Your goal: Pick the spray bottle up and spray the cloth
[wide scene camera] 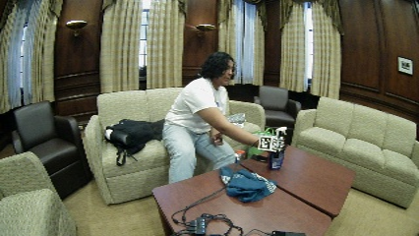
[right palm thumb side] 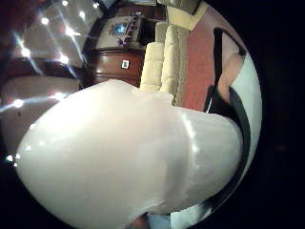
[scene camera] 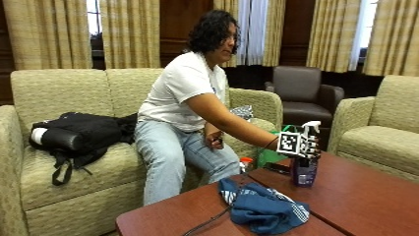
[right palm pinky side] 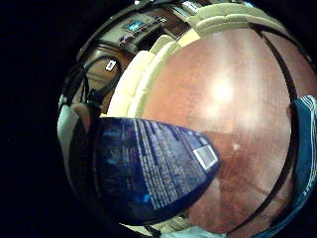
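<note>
One spray bottle we see upright on the surface, nozzle up, beside the cloth; our gloved right hand's grip curls around its neck.

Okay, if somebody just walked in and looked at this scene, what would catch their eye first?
Probably the person on the sofa reaching out, the gloved right hand gripping the spray bottle that stands on the wooden table. Next, the crumpled blue cloth lying on the table nearer the camera, apart from the bottle. A black bag sits on the sofa beside the person.
</note>
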Available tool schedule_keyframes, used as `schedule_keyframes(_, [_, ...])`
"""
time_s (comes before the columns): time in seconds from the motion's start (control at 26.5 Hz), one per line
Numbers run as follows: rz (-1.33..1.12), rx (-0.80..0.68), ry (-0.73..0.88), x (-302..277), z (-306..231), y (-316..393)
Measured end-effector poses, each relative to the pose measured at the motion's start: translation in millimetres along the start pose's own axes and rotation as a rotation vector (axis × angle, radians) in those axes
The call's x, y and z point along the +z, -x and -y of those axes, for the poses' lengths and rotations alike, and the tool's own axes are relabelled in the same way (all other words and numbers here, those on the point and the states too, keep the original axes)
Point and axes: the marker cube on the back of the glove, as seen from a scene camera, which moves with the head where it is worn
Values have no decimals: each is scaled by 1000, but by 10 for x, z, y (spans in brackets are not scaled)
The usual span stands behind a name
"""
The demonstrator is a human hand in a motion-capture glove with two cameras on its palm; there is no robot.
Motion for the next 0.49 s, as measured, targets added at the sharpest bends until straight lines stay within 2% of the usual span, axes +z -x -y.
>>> schedule_keyframes(0.23, [-71,31,112,-27,-106,-30])
schedule_keyframes(0.49, [-263,-2,224,-137,-406,25])
